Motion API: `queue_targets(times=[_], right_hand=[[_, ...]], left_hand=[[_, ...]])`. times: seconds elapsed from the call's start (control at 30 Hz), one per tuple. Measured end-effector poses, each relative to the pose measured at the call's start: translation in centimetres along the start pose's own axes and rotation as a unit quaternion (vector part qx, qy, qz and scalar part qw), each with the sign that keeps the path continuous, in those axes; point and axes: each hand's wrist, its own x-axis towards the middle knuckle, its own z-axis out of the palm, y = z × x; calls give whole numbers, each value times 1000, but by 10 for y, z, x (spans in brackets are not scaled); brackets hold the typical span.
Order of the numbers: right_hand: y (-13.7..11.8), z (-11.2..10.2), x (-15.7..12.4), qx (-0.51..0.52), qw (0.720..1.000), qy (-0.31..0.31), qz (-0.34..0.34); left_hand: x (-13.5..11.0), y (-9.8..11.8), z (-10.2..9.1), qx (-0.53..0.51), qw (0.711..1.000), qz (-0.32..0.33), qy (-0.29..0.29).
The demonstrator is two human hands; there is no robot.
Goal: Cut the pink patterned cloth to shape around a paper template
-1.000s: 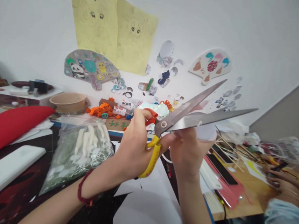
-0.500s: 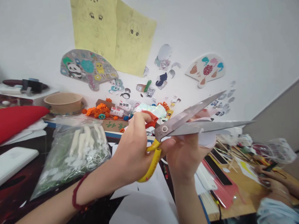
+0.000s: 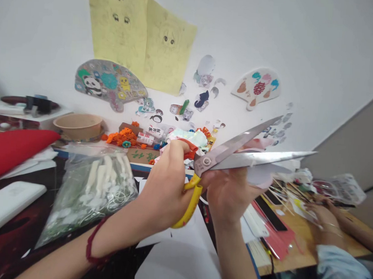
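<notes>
My left hand [image 3: 165,188] grips long steel tailor's scissors [image 3: 232,156] by their yellow and orange handles. The blades stand open and point right. My right hand [image 3: 230,196] holds a pale piece of paper [image 3: 259,173] up against the lower blade, its fingers partly hidden behind the sheet. A red cord bracelet [image 3: 91,247] circles my left wrist. At the far right, a co-worker's hands [image 3: 323,215] work on the wooden table, apart from mine, and a pale blue sleeve [image 3: 339,264] shows below them.
Below my hands lie a plastic bag of white pieces [image 3: 86,192] and white paper sheets [image 3: 177,259]. A red cushion [image 3: 17,147] lies at left. Bamboo skewers [image 3: 283,198] and red card [image 3: 278,240] lie at right. A kraft bowl [image 3: 77,125] stands near the drawing-covered wall [image 3: 304,45].
The scissors have tilted slightly flatter, with the blades still open. The whole view has shifted a little left, and the co-worker's hands now sit further left in the frame.
</notes>
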Motion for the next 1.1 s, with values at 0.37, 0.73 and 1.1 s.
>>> queue_targets(times=[0.37, 0.73, 1.1], right_hand=[[2, 1, 0, 14, 999, 30, -11], [6, -1, -2, -26, 997, 77, -11], [5, 0, 0, -26, 997, 70, -25]], left_hand=[[1, 3, -2, 5, 1000, -5, -19], [2, 6, -4, 19, 999, -29, -35], [2, 9, -4, 19, 999, -25, -40]])
